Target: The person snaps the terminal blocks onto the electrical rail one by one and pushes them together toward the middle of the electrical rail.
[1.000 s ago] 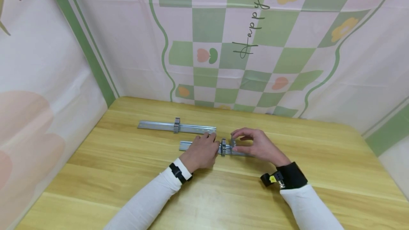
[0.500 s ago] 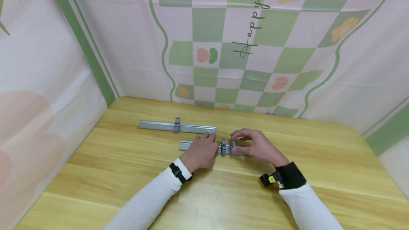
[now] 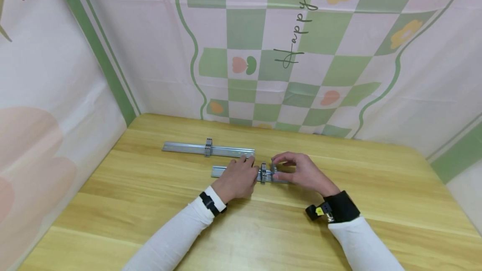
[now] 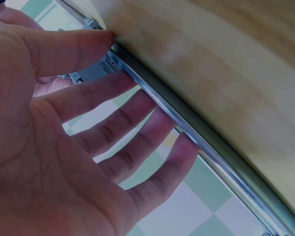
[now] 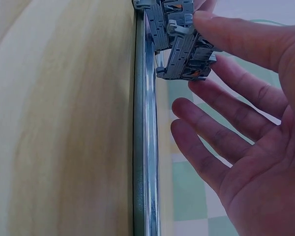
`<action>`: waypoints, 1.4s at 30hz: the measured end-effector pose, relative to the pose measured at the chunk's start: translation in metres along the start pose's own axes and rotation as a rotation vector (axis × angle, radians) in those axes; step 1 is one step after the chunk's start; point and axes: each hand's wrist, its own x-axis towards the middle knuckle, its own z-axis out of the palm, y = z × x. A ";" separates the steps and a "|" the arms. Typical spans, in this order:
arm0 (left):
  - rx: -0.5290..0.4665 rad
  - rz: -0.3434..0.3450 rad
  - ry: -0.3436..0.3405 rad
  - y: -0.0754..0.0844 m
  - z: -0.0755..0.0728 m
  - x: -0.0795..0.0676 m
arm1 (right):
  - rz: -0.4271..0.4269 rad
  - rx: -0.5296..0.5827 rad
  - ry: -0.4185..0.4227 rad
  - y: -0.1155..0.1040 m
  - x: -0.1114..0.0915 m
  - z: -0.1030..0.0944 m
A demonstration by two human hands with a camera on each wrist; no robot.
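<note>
The near metal DIN rail (image 3: 218,171) lies on the wooden table. My left hand (image 3: 237,179) grips it, thumb on one edge and fingertips along the other in the left wrist view. Just right of this hand, grey terminal blocks (image 3: 263,173) sit upright across the rail. My right hand (image 3: 303,172) pinches another grey terminal block (image 5: 187,54) between thumb and fingers. In the right wrist view it is tilted over the rail, its lower end close to the rail edge and beside the mounted block (image 5: 156,24). The remaining right fingers are spread.
Behind, a second DIN rail (image 3: 184,148) lies roughly parallel, with grey terminal blocks (image 3: 208,147) near its middle. Its right end comes close to my left fingertips. A printed curtain (image 3: 244,32) hangs behind the table (image 3: 150,212).
My right hand has shifted slightly left along the rail with the terminal block, closer to the mounted ones. The left hand and the far rail have stayed in place.
</note>
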 end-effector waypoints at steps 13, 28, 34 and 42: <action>-0.002 0.003 0.008 0.000 0.001 0.000 | 0.009 0.013 -0.014 0.000 -0.001 0.002; -0.002 -0.002 -0.002 0.000 0.000 0.000 | 0.039 0.002 -0.016 0.000 0.000 0.003; -0.009 -0.006 -0.006 0.001 -0.001 0.000 | 0.037 0.002 -0.018 0.000 0.000 0.004; -0.005 -0.005 -0.001 0.000 0.000 0.000 | 0.031 -0.010 -0.018 0.000 0.000 0.004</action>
